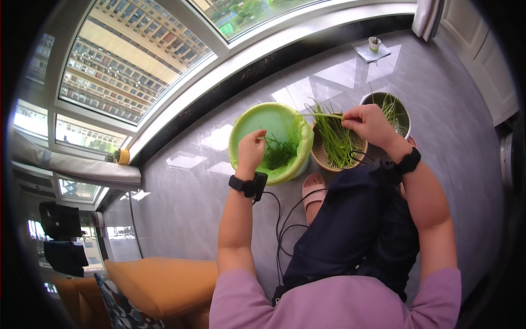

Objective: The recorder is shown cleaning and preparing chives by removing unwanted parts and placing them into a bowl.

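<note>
In my right hand [367, 123] a long green stalk [322, 115] is pinched; it points left toward the rim of a lined green bin [306, 154]. My left hand [252, 150] is over the bin's left side, thumb and forefinger close together; whether they pinch a small green scrap cannot be made out. Thin green trimmings [279, 152] lie inside the bin. Beside it stands a round woven basket [322, 158] with a bunch of long green stalks [337, 142]. A metal bowl [407, 119] with more greens [388, 107] and partly hidden contents stands behind my right hand.
A paper cup [374, 44] stands on a folded sheet [363, 53] near the window wall. Black cables [279, 222] hang from my left wrist toward my waist. My sandalled foot [314, 191] is close to the bin and basket. An orange seat [164, 283] is at the lower left.
</note>
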Demonstrator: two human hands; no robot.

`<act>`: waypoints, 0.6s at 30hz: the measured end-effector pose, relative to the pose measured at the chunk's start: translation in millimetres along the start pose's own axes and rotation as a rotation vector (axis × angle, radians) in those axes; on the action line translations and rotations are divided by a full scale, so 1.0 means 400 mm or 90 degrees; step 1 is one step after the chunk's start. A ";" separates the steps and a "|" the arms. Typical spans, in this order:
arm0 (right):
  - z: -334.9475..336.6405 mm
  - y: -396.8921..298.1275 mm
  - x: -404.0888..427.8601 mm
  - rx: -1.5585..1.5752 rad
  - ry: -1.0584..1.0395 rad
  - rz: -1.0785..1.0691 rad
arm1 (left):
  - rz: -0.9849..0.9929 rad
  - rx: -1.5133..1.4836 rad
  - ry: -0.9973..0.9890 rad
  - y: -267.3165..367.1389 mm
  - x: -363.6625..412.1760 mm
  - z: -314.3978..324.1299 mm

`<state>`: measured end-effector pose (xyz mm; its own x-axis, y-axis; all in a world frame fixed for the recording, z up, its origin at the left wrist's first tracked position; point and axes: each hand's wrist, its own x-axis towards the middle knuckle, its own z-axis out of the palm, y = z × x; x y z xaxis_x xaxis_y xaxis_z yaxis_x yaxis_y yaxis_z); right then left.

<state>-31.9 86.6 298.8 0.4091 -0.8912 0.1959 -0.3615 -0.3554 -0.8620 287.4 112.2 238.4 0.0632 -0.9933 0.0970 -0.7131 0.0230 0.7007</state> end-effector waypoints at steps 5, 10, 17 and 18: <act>0.038 -0.021 0.001 -0.087 -0.079 -0.057 | -0.048 -0.341 -0.004 0.128 -0.019 -0.011; 0.039 -0.015 0.005 -0.053 -0.066 -0.053 | 0.078 -0.073 -0.004 0.142 -0.042 -0.039; -0.017 -0.061 0.008 -0.095 -0.068 -0.077 | 0.124 -0.101 0.048 0.177 -0.082 -0.073; -0.036 -0.072 0.008 -0.112 -0.050 -0.100 | 0.132 -0.113 0.046 0.186 -0.087 -0.079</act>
<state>-32.1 89.9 330.9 0.5329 -0.7989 0.2787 -0.4252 -0.5376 -0.7281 254.3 152.0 309.4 -0.0174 -0.9548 0.2966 -0.5827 0.2507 0.7730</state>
